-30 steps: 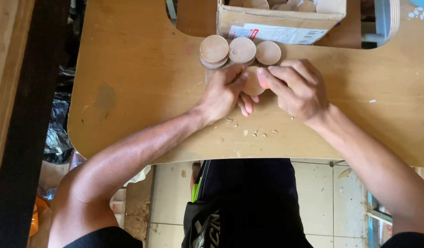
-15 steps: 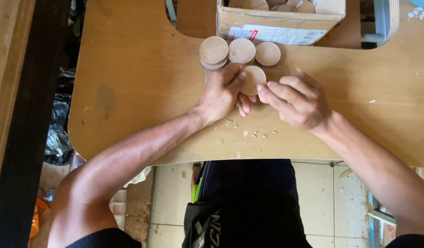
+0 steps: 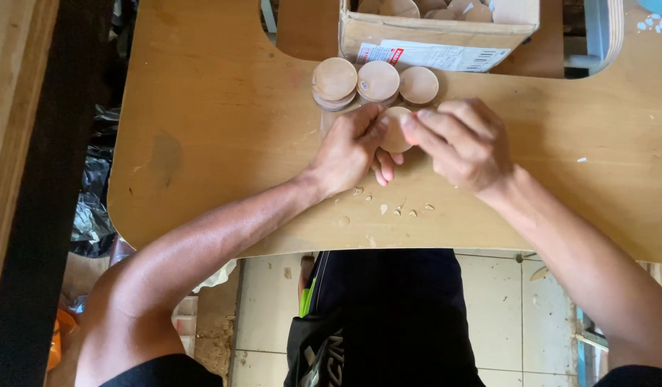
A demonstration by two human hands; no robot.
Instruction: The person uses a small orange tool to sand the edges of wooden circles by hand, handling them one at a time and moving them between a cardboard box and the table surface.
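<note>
A round wooden disc [image 3: 394, 127] is held between both hands just above the plywood table [image 3: 216, 129]. My left hand [image 3: 349, 150] grips its left side with thumb and fingers. From the right, my right hand [image 3: 460, 140] pinches its edge with the fingertips. Just beyond the hands, three low stacks of similar discs [image 3: 374, 82] stand in a row on the table.
An open cardboard box [image 3: 438, 32] with more wooden discs sits at the far edge, behind the stacks. Small wood chips [image 3: 395, 209] lie near the table's front edge. The table has a cut-out at the back and a dark beam along the left.
The disc, earlier mostly hidden in my hands, now shows between my fingertips. Both hands have shifted slightly toward the stacks.
</note>
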